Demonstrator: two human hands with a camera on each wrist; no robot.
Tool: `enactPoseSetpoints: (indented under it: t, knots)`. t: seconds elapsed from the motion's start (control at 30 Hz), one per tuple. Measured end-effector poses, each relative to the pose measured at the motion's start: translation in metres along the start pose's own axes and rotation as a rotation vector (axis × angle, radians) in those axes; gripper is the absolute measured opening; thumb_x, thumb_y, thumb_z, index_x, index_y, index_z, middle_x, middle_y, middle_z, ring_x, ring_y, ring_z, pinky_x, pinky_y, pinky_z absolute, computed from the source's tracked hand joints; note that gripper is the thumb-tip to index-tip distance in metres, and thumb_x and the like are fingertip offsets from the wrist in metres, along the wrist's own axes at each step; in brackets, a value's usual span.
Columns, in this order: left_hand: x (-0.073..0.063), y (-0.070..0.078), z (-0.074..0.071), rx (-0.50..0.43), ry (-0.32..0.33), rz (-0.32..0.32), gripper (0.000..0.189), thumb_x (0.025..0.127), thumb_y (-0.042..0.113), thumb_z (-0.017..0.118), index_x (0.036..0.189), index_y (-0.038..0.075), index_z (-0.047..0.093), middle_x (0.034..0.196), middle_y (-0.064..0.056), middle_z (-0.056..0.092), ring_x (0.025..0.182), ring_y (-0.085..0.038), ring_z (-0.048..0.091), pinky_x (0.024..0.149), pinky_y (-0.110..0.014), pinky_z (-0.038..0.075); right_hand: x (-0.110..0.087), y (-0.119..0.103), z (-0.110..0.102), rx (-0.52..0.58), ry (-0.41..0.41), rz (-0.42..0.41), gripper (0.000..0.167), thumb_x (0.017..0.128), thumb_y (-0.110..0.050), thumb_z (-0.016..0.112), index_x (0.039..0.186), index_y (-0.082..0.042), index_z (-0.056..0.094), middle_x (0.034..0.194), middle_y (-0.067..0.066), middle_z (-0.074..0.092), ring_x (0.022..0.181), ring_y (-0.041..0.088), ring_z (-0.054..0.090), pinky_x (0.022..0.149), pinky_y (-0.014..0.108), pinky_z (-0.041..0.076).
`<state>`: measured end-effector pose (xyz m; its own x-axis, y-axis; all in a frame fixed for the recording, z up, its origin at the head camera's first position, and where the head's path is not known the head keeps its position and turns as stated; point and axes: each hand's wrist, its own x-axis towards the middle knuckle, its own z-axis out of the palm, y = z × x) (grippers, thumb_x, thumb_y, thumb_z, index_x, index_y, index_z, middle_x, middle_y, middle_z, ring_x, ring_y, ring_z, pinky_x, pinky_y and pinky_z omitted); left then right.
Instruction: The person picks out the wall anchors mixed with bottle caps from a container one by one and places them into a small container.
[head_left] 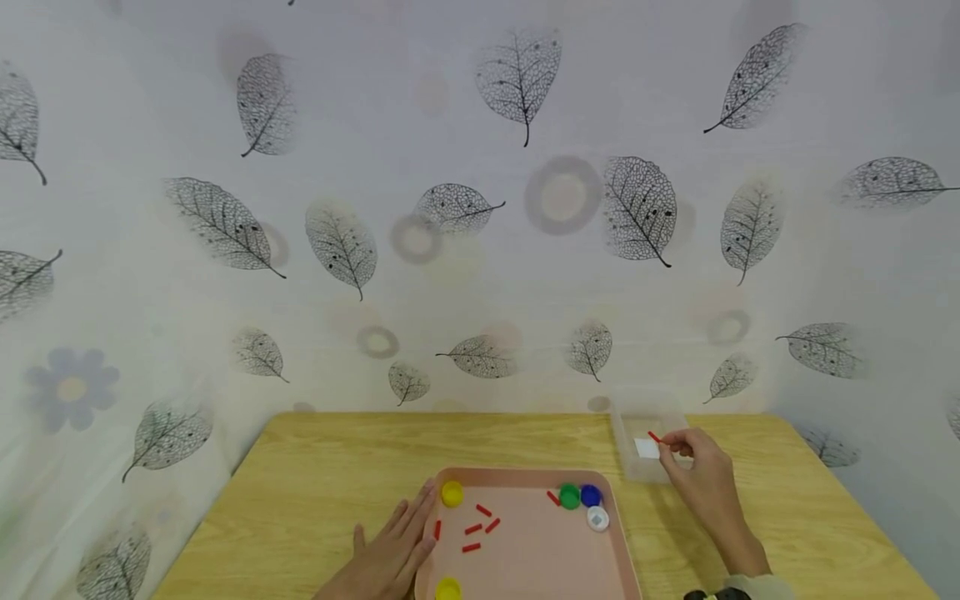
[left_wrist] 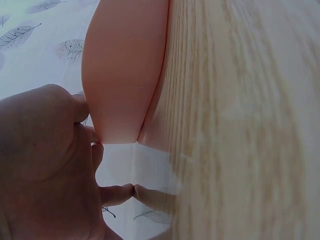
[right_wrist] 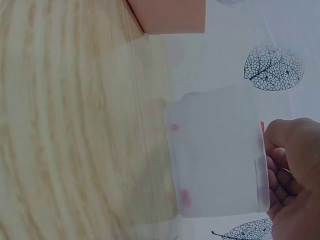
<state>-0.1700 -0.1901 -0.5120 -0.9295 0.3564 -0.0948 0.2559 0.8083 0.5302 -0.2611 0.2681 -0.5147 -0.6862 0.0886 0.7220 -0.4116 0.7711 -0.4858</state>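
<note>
Here, we see the left hand [head_left: 390,546], its fingers nearly straight and holding nothing, touching the left edge of the pink tray [head_left: 547,554]. Inside, we find yellow caps [head_left: 452,493] along that edge, loose red sticks [head_left: 471,547], then a green cap [head_left: 569,497], blue cap [head_left: 591,495] and white cap [head_left: 597,518] near the far-right corner. Further right, at the clear box [head_left: 623,450] by the far edge of the counter [head_left: 337,458], the right hand [head_left: 705,477] pinches a single stick [head_left: 654,436] between thumb and fingers, its free end poking leftward past them.

Red stick [head_left: 654,437] over translucent box [right_wrist: 220,155]
</note>
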Motion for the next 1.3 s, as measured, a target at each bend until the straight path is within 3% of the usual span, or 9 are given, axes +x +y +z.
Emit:
enactPoseSetpoints:
  t: [0.33,0.97,1.3]
  knots:
    - [-0.002,0.001,-0.001,-0.001,-0.003,-0.002,0.063,0.111,0.048,0.032,0.167,0.023,0.013,0.172,0.0,0.011,0.151,-0.043,0.025,0.09,-0.094,-0.002,-0.002,0.002,0.001,-0.023,-0.001,-0.009,0.019,0.076,0.008,0.082,0.084,-0.004,0.07,0.08,0.004,0.066,0.071,0.019,0.059,0.068,0.014,0.044]
    - [-0.003,0.003,-0.004,0.007,-0.028,-0.024,0.064,0.111,0.052,0.028,0.167,0.026,0.009,0.172,0.005,0.008,0.153,-0.041,0.022,0.091,-0.093,-0.003,0.001,0.0,-0.006,0.0,-0.031,-0.036,0.016,0.079,0.006,0.082,0.088,-0.001,0.07,0.082,0.006,0.067,0.072,0.027,0.062,0.068,0.011,0.043]
    - [-0.004,0.004,-0.002,0.019,-0.004,-0.017,0.063,0.111,0.051,0.029,0.167,0.025,0.013,0.172,0.006,0.01,0.152,-0.041,0.023,0.091,-0.093,-0.001,0.009,-0.011,-0.015,0.036,-0.033,-0.022,0.015,0.081,0.004,0.082,0.09,-0.002,0.072,0.081,0.005,0.069,0.071,0.022,0.062,0.07,0.009,0.044]
